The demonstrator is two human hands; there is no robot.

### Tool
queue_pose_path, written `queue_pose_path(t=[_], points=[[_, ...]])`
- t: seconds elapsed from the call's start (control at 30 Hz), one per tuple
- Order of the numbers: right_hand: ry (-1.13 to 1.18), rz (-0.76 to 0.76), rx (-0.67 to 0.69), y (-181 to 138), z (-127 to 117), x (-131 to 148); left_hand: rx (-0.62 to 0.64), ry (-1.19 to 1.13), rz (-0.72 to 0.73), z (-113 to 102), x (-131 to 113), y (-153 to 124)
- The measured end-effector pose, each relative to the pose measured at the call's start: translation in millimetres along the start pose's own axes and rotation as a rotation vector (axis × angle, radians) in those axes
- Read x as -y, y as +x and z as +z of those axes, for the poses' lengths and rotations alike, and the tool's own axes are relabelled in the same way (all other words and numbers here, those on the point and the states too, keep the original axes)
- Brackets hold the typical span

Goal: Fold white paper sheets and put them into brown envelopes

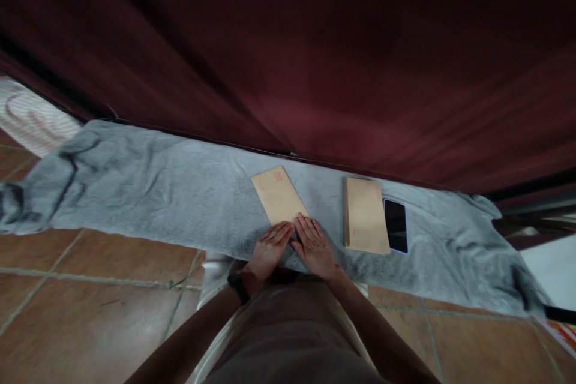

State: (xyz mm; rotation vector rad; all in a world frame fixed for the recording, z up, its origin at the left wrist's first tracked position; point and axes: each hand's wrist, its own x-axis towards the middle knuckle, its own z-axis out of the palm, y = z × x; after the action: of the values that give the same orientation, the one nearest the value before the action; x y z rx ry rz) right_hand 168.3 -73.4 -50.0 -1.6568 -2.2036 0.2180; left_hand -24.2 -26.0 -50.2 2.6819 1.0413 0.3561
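A tan paper envelope (279, 195) lies tilted on a grey cloth, with small reddish print near its far end. My left hand (270, 247) rests on the left corner of its near end, fingers stretched out side by side. On the right corner, my right hand (315, 247) lies flat with its fingers extended over the paper. The two hands almost meet at the fingertips and cover the near edge. To the right sits a stack of similar tan envelopes (366, 216), with a phone (396, 225) beside it, dark screen up and a pale purple edge.
The grey cloth (193, 192) covers a long narrow surface, bunched at both ends. A dark red fabric wall (315, 72) rises right behind it. Brown floor tiles (103, 306) show below. A white striped item (36, 114) is at far left.
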Motion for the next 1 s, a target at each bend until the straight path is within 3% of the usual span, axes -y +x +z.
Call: queue_pose_path(t=[0.13,0.3,0.4,0.5,0.7,1.0], points=[[-0.049,0.0,-0.008,-1,2,-3,-0.025,-0.094,0.001,-7,19,19],[-0.067,-0.015,-0.007,1,3,-2,-0.105,-0.009,-0.076,-21,73,85],[-0.068,-0.015,0.007,2,1,-1,-0.05,0.037,-0.102,-26,105,122],[-0.075,0.002,0.017,3,0,-1,-0.006,0.032,-0.121,-24,122,142],[-0.063,0.004,0.026,3,1,-1,0.045,-0.003,-0.034,-11,111,133],[-0.045,0.077,-0.07,2,9,0,0.115,-0.065,0.079,-4,48,75]])
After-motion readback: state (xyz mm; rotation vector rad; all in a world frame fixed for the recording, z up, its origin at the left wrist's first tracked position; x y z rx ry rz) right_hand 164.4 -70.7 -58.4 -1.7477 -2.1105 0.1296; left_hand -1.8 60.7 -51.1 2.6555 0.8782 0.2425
